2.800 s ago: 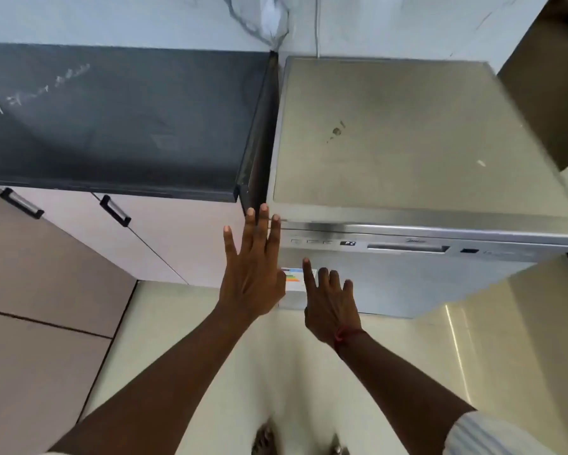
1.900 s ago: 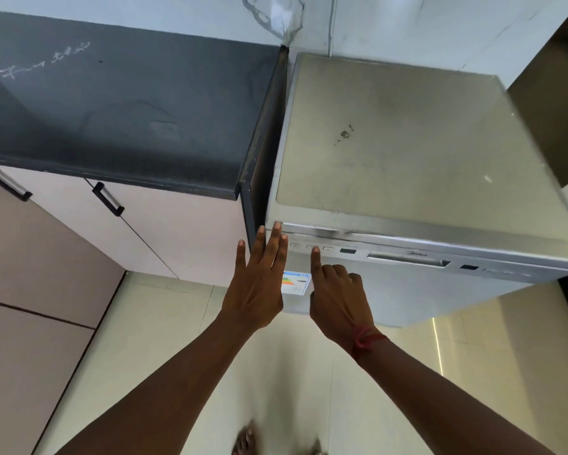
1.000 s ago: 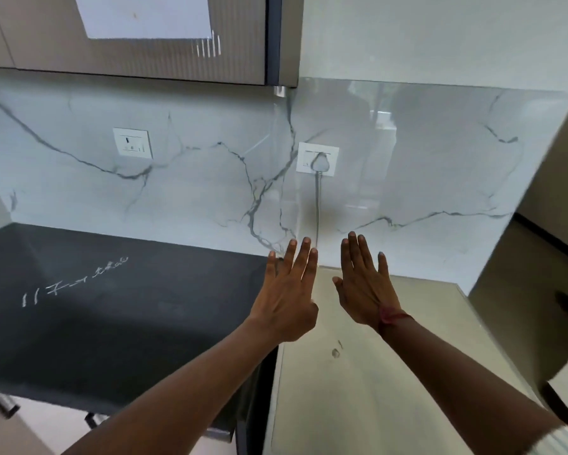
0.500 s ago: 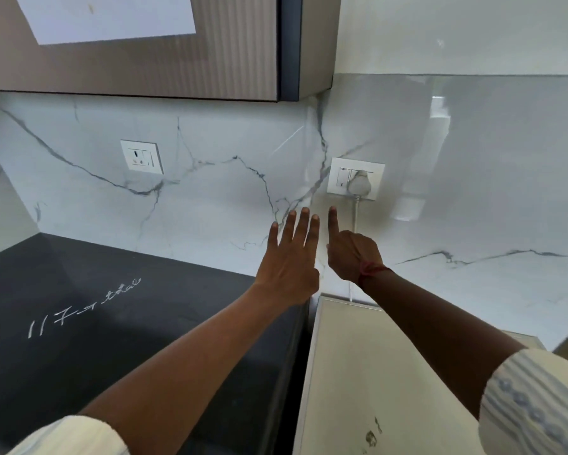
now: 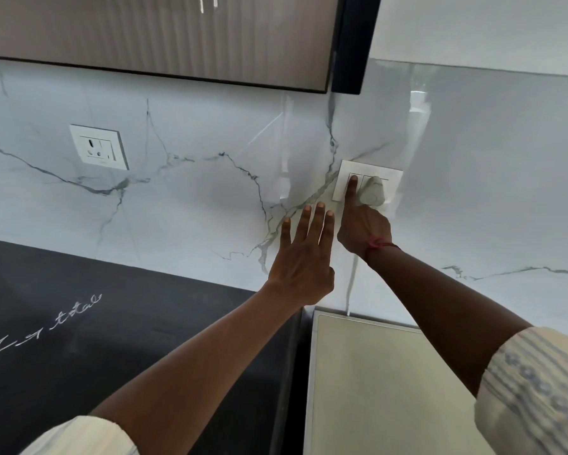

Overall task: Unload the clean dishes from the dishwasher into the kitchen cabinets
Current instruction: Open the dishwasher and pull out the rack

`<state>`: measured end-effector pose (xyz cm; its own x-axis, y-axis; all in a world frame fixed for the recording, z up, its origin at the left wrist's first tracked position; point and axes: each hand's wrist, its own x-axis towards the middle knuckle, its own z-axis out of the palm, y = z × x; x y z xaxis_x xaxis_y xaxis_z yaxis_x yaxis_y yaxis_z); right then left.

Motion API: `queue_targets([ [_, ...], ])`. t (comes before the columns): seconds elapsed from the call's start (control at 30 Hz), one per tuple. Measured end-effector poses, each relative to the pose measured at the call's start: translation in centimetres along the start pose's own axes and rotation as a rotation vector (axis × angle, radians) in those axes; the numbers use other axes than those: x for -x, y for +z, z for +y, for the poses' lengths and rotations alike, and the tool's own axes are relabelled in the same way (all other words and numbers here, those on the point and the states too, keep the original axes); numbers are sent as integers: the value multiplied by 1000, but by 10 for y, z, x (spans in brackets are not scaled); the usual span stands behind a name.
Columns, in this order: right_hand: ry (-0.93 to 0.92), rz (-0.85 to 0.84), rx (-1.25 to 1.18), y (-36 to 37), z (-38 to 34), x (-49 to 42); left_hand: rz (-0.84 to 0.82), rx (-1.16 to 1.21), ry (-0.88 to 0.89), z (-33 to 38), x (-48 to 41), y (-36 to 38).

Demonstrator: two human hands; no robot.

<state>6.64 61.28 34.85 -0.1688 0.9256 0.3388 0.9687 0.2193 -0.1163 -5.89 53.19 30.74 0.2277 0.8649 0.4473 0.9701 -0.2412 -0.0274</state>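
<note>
Up from dishwasher [image 5: 374,372] front, right hand [image 5: 363,231] now presses wall switch [image 5: 355,176] with index, grasping nothing; left hand [image 5: 304,257] flat, released, alongside; dishwasher sits straight below both, only top visible, nearer right hand

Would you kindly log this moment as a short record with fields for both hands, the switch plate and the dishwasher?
right hand: index finger presses the left switch on the switch plate
left hand: fingers straight, near the marble wall, holding nothing
plug: seated in the switch plate, right of the pressing finger; cord runs down toward the dishwasher
dishwasher: only its top shows; door out of view
</note>
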Motion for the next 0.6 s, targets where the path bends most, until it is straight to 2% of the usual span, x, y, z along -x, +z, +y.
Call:
queue_targets([
  [0.17,-8,-48,-61,9,6,-7,-1,-1,-3,-3,-13,8],
  [0.33,-49,50,-2,4,20,2,-10,-20,-11,3,-9,7],
  [0.43,-117,66,67,10,35,28,-3,-10,-26,16,0,4],
  [0.6,-189,-41,190,27,69,102,-53,-2,-10,49,36,8],
])
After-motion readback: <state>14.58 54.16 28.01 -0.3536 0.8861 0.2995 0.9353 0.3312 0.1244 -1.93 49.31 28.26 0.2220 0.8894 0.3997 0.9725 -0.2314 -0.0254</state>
